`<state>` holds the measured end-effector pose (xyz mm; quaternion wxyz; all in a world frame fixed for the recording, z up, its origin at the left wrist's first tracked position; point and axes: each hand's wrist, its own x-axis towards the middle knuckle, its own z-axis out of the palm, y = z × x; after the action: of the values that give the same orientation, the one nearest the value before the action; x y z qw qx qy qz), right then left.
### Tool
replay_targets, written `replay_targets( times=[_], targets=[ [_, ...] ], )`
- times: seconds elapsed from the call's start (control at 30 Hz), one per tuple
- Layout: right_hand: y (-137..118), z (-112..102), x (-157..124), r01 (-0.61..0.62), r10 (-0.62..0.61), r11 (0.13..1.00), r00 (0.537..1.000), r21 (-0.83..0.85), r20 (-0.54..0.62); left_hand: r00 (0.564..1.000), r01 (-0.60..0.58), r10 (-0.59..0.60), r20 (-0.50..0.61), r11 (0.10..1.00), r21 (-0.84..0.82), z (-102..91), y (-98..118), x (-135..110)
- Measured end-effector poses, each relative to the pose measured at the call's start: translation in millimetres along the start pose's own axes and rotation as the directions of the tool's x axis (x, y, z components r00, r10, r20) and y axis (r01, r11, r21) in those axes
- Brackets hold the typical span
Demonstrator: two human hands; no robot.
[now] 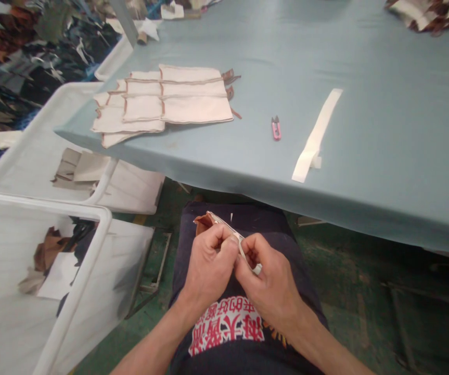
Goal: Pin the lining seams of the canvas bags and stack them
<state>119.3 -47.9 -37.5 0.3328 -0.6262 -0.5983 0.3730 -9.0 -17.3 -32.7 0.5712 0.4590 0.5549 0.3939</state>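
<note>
Over my lap, my left hand (210, 260) and my right hand (269, 273) both pinch one thin white fabric piece with a brown end (208, 220). The fingers of both hands are closed on it, and its middle is hidden between them. On the blue-grey table (384, 172) ahead lie a stack of cream fabric pieces with brown trim (165, 101), a small pink thread snipper (276, 128) and a long white fabric strip (318, 133).
Two white plastic bins stand to my left, the near bin (91, 219) holding fabric scraps, the far bin (52, 104) holding cream pieces. More fabric (431, 13) lies at the table's far right corner. Dark cloth piles fill the far left.
</note>
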Motion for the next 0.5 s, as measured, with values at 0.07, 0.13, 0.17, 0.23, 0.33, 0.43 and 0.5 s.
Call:
replay_targets(
  times=[0.07,0.13,0.17,0.23,0.33,0.43,0.5],
  targets=[
    [2,8,1,-0.083,0.08,0.991,0.996,0.107,0.035,0.997,0.019,-0.031,-0.073,0.987,-0.157,8.2,-14,4],
    [3,10,3,-0.127,0.116,0.976,0.991,0.175,0.073,0.997,0.024,-0.041,-0.071,0.974,-0.224,12.2,-25,7],
    [3,9,3,-0.133,0.12,0.974,0.99,0.186,0.077,0.998,0.027,-0.04,-0.049,0.971,-0.235,11.9,-28,7],
    [1,3,5,-0.118,0.107,0.975,0.992,0.19,0.067,0.999,0.033,-0.032,0.01,0.965,-0.259,7.4,-29,6],
    [-2,-10,7,-0.078,0.064,0.972,0.996,0.22,0.069,0.992,-0.002,0.032,0.123,0.971,-0.239,-4.2,-21,1],
    [-4,-20,8,-0.065,0.037,0.964,0.993,0.257,0.112,0.976,-0.071,0.098,0.193,0.987,-0.144,-14.0,-10,-3],
    [-4,-25,7,-0.076,0.039,0.964,0.988,0.255,0.149,0.971,-0.091,0.106,0.214,0.993,-0.077,-18.3,-5,-4]
  ],
)
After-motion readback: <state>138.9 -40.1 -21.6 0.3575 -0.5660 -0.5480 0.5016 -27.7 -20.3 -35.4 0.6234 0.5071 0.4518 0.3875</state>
